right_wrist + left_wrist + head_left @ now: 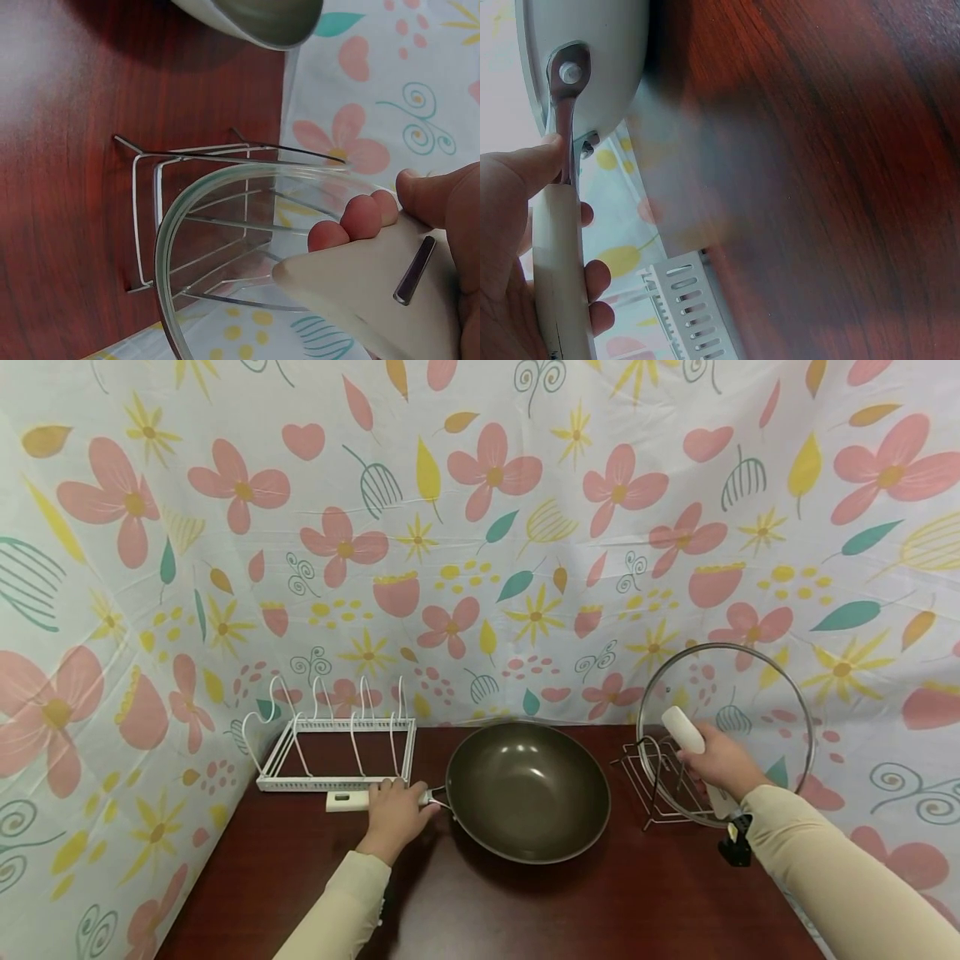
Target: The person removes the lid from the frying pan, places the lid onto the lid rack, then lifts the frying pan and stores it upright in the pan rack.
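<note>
My left hand grips the cream handle of a dark-coated wok. The wok sits over the middle of the table, its handle pointing left, and in the left wrist view its outside looks pale. On the right, my right hand holds the cream handle of a round glass pan lid with a metal rim. Fingers wrap round that handle in the right wrist view. The lid is upright, its lower edge among the wires of a small dark metal lid rack.
A white dish rack with tall curved prongs stands at the back left, just behind the wok handle. The dark red wooden table runs back to a flower-printed cloth, which also covers the left side.
</note>
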{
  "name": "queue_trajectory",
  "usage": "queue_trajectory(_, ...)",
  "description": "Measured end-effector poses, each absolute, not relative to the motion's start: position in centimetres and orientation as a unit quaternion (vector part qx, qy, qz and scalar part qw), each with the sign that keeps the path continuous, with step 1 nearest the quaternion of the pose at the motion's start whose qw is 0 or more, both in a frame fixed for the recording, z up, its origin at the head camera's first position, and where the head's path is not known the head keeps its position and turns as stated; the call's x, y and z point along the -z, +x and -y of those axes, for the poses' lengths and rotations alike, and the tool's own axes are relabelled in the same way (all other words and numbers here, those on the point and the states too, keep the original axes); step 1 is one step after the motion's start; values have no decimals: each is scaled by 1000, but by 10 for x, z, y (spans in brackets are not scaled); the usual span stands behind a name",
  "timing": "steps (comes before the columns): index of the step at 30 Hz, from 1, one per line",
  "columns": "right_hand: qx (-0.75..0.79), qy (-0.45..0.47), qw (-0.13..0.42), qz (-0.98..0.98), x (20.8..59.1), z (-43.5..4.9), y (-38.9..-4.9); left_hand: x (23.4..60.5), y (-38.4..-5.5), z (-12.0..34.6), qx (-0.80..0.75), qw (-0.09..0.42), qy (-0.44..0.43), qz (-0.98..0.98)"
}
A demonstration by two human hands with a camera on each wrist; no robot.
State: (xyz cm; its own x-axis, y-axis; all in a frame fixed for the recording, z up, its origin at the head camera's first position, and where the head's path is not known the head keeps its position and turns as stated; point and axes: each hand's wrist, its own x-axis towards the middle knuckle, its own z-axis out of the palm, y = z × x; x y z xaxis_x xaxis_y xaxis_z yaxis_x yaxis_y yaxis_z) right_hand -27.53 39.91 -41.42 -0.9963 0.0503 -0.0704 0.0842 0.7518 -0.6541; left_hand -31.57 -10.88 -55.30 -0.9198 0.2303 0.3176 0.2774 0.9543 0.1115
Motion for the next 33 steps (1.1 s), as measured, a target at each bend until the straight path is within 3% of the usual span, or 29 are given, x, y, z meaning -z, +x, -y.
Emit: queue_trajectory(33,352,41,41,-934,427,-403,-283,557,-319,110,70,151,-126,978)
